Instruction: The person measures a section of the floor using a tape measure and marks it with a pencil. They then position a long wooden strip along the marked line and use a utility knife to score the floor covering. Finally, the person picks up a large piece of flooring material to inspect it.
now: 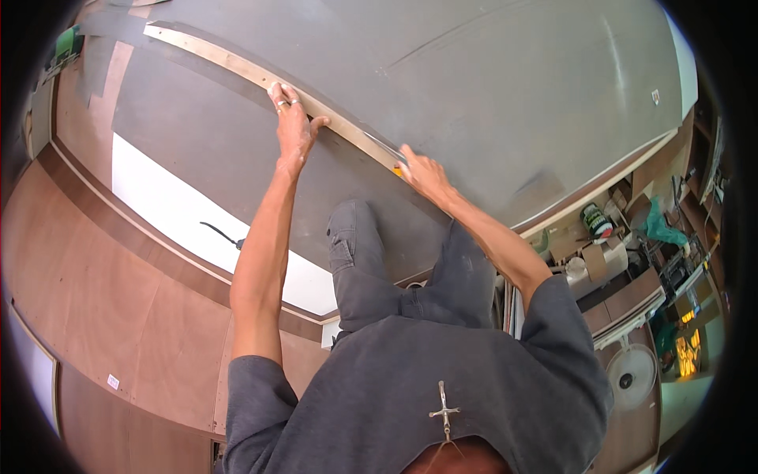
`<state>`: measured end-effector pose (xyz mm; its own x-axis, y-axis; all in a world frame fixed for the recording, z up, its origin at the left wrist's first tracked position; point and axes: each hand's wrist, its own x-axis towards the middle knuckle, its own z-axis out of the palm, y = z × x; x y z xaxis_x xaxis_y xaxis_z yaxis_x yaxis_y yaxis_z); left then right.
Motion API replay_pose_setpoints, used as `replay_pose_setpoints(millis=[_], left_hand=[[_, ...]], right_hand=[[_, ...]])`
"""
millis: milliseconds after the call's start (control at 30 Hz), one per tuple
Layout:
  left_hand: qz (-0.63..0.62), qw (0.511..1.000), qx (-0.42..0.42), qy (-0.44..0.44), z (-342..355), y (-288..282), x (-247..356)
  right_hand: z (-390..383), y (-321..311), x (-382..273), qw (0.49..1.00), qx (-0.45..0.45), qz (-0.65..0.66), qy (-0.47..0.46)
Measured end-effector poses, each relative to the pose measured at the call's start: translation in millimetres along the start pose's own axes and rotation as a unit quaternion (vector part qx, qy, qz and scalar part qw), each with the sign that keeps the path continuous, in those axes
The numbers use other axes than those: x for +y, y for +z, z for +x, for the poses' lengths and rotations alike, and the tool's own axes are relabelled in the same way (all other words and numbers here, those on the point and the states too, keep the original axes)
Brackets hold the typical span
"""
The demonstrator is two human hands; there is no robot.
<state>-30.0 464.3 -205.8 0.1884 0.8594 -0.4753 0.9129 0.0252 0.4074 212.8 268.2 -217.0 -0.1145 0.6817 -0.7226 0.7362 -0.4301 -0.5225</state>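
Observation:
A long pale wooden strip (229,60) lies slantwise across a large grey sheet (489,87). My left hand (294,126) presses down on the strip near its middle, fingers stretched out and thumb spread to the side; two fingers wear rings. Close to the strip's near right end, my right hand (426,175) is closed round a slim, pointed grey tool (387,146). Its thin end lies along the strip's far edge; its exact kind is too small to make out. A small orange piece (397,170) shows beside the right hand's fingers. My legs are on the grey sheet, close to the strip.
Brown wooden panels (118,292) run along the left, with a white sheet (166,182) and a thin black cable (221,233) nearer. At right, beyond the grey sheet's edge, are a dark can (596,220), green plastic (662,225), a white fan (632,376) and cluttered shelves.

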Motion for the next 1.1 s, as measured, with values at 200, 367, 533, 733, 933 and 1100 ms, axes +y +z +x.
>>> replay_pose_setpoints(millis=[200, 367, 533, 733, 933, 1100], left_hand=[[0.033, 0.998, 0.046, 0.04, -3, 14, -16], [-0.322, 0.942, 0.027, -0.088, 9, 21, -9], [0.03, 0.997, 0.058, 0.048, -15, 35, -29], [0.028, 0.987, 0.094, 0.124, -134, 138, 47], [-0.077, 0.985, 0.117, 0.096, -168, 185, 69], [-0.048, 0.994, 0.058, 0.075, -177, 180, 65]], right_hand=[[-85, 26, 41, 0.986, 0.06, 0.075, 0.139], [-79, 100, 32, 0.928, 0.286, 0.166, 0.17], [-76, 107, 19, 0.916, 0.302, 0.175, 0.199], [-81, 107, 25, 0.906, 0.336, 0.191, 0.173], [-79, 112, 29, 0.905, 0.361, 0.176, 0.136], [-76, 109, 31, 0.911, 0.337, 0.174, 0.163]])
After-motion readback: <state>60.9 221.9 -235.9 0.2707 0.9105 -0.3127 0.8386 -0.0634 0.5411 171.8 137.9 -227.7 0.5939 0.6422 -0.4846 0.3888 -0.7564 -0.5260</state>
